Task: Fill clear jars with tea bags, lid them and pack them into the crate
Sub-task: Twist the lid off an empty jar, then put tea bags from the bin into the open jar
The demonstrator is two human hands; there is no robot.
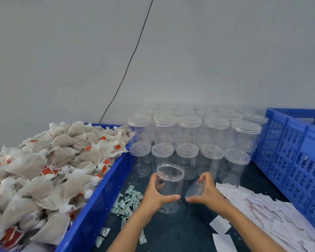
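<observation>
An open, empty clear jar (169, 186) stands at table centre, the left hand (155, 194) wrapped round its wall (light, slick, thin plastic, likely best gripped mid-body). At 3 o'clock, the right hand (206, 191) pinches its lid (195, 190). Tea bags (44, 171) lie at 9 o'clock.

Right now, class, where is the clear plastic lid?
In the head view, the right hand holds the clear plastic lid, just right of the open clear jar.

Blue bin (102, 202) heaped with beige tea bags (44, 170) bearing red-orange tags; clear jars (187, 137) with clear lids; blue latticed crate (291, 157); dark table (180, 233); green-and-white sachets (128, 202); pale pinkish-white slips (262, 210); grey wall (225, 51).
</observation>
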